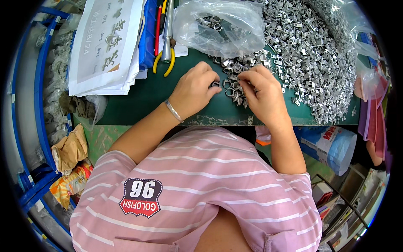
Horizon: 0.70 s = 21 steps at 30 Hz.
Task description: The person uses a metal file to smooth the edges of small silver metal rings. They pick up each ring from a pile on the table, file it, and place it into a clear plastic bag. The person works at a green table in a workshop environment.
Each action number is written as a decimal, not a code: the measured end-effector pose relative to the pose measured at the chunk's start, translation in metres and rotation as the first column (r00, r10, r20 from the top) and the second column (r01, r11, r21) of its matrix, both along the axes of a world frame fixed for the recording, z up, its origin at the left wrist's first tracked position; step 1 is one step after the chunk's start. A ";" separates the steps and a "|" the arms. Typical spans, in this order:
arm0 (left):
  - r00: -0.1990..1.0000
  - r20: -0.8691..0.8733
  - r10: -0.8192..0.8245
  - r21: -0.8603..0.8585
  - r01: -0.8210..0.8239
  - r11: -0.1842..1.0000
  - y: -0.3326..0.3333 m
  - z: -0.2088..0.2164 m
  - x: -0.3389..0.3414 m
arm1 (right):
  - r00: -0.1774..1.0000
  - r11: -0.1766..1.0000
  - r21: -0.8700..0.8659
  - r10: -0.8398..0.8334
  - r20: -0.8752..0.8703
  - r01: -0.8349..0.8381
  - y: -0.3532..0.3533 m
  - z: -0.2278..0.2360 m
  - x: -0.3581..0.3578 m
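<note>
My left hand [194, 89], a band on its wrist, is over the green table near its front edge. Its thumb and curled fingers close on a small metal ring clamp [215, 84], mostly hidden by the fingertips. My right hand [263, 91] is at the right side of a small heap of silvery ring clamps [233, 75], between the two hands. Its thumb and forefinger come together at the heap's edge; whatever they pinch is too small to make out. A large spread of small metal brackets [310, 59] lies to the right of that hand.
A clear plastic bag [239, 35] with rings inside lies beyond my hands. Paper sheets [96, 50] and a blue tray [147, 46] are at left, beside a red pencil [158, 33], a metal-shafted tool [167, 38] and yellow-handled pliers [171, 67]. Blue shelving [40, 84] stands at far left.
</note>
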<state>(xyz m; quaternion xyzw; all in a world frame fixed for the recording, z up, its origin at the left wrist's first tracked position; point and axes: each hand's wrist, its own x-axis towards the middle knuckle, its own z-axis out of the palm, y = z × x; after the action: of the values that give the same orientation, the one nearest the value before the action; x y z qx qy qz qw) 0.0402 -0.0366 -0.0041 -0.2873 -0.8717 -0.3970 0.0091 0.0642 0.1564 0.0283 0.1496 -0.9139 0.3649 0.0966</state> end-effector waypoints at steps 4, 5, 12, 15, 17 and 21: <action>0.993 0.107 -0.055 0.026 0.052 0.998 -0.007 0.005 -0.002 | 0.999 0.991 0.133 0.030 -0.040 -0.024 -0.007 -0.001 0.000; 0.982 0.178 -0.061 0.050 0.053 0.997 -0.007 0.008 -0.004 | 0.999 0.985 0.170 0.025 -0.045 -0.017 -0.010 -0.001 0.000; 0.920 0.373 0.122 0.641 -0.350 0.683 0.006 0.034 -0.038 | 0.998 0.934 0.356 0.014 -0.061 0.009 -0.014 -0.002 -0.004; 0.994 0.057 0.096 0.270 -0.108 0.957 0.006 0.029 -0.025 | 0.997 0.968 0.250 -0.003 -0.071 0.021 -0.012 -0.001 -0.002; 0.996 0.093 0.012 0.153 -0.026 0.988 0.010 0.018 -0.014 | 0.997 0.995 0.091 -0.025 -0.069 0.031 -0.010 0.000 0.000; 1.000 0.015 -0.012 0.085 0.011 0.996 0.015 -0.004 -0.001 | 0.997 0.974 -0.216 -0.063 0.037 0.069 -0.006 0.000 0.007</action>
<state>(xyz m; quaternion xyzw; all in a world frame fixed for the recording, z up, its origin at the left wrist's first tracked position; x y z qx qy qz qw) 0.0391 -0.0214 -0.0082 -0.2886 -0.8524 -0.4358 0.0121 0.0717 0.1506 0.0285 0.1023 -0.8744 0.4612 0.1109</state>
